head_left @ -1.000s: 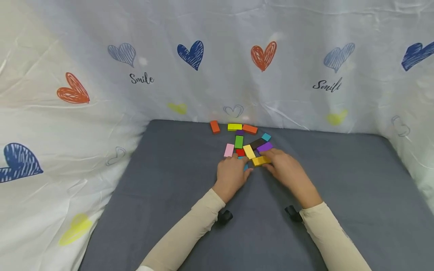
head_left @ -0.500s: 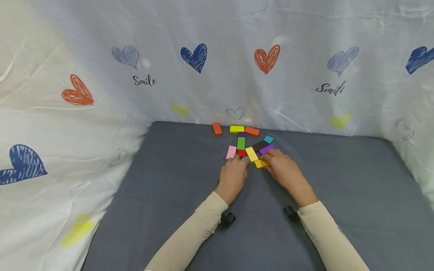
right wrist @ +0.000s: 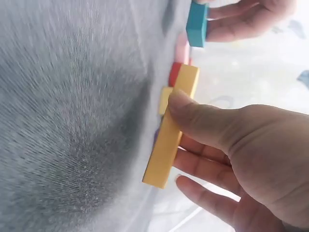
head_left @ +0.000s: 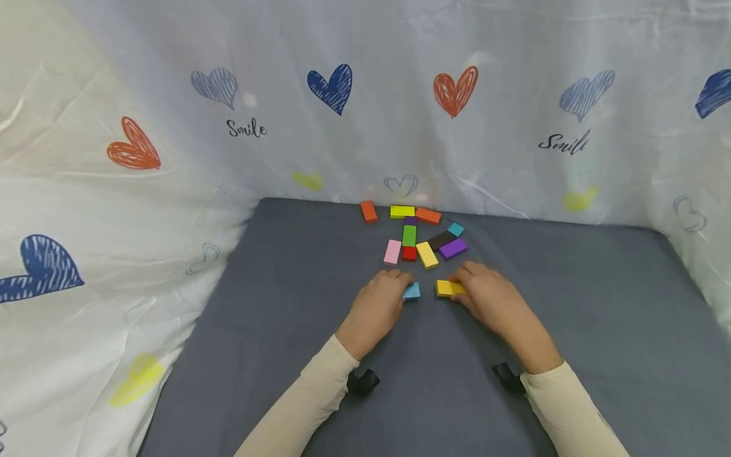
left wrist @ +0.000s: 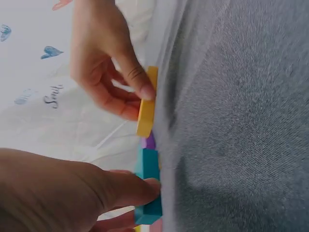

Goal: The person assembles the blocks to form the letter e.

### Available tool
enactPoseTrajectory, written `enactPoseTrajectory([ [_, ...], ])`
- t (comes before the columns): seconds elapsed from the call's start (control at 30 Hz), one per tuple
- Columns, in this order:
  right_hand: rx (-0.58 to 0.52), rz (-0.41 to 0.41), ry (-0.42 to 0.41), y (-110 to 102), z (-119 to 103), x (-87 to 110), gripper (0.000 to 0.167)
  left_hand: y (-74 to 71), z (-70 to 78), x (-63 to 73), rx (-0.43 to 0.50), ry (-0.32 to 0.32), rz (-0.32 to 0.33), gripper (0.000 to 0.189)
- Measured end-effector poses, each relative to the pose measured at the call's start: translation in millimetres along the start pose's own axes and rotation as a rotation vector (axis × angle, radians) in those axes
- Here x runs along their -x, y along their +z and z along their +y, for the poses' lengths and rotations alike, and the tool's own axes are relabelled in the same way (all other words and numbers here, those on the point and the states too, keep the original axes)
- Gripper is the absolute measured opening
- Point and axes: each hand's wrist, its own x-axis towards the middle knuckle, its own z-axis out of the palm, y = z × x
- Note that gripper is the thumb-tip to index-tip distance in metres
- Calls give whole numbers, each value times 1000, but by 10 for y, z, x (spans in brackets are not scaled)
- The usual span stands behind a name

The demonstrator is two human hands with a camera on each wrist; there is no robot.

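Note:
My left hand [head_left: 374, 311] pinches a light blue block [head_left: 411, 291] between thumb and fingers; the left wrist view shows the same blue block [left wrist: 148, 205] with the thumb across its near side. To the right, my right hand [head_left: 488, 295] grips a yellow-orange block [head_left: 450, 289], seen lengthwise as a yellow block [right wrist: 170, 135] in the right wrist view. A gap separates the two held blocks. Just beyond them lie a pink block [head_left: 392, 252], a red block [head_left: 408, 254], a pale yellow block [head_left: 427, 255] and a purple block [head_left: 453, 249].
Farther back on the grey cloth [head_left: 274, 285] are a green block [head_left: 409, 235], a black block [head_left: 442, 240], a small blue block [head_left: 455, 230], a bright yellow block [head_left: 402, 211] and two orange blocks, one apart at left [head_left: 368, 212]. A heart-printed white curtain [head_left: 388, 139] stands behind.
Both hands have drawn back toward the body, bringing the light blue and yellow-orange blocks away from the group. The red and purple blocks now show more fully.

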Motion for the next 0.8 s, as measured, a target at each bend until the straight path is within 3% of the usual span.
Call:
enactPoseTrajectory([
  [0.17,-13,1,-10,-76,-170,154,32,-66,-39,126,63,29,-40,38],
  [0.43,-40,-36,-7,-42,-338,285,34,-9,-70,283,103,57,-70,36],
  [0.8,-64,-43,-1,65,-396,322,32,72,-58,318,101,52,-86,37],
])
